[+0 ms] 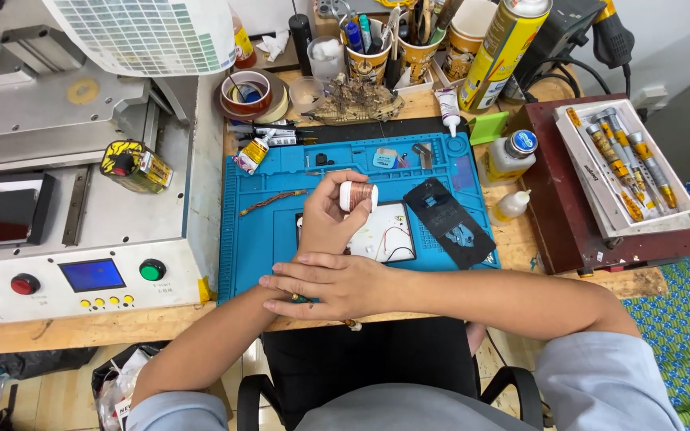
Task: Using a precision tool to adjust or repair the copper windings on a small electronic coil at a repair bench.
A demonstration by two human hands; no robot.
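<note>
My left hand [325,215] is raised over the blue work mat [257,247] and pinches a small white spool of copper wire [358,195] between thumb and fingers. My right hand [337,285] lies flat across my left wrist at the mat's near edge, fingers pointing left. A small dark tip [300,299] shows under those fingers; whether the hand holds it is unclear. Just behind the hands, a white board with thin wires [389,233] lies on the mat. To its right is a black phone part [449,222].
A grey machine with red and green buttons [81,275] fills the left. Cups of tools [369,48], a yellow spray can [503,48] and small bottles [511,156] crowd the back. A dark box with a tray of screwdrivers [620,164] sits on the right.
</note>
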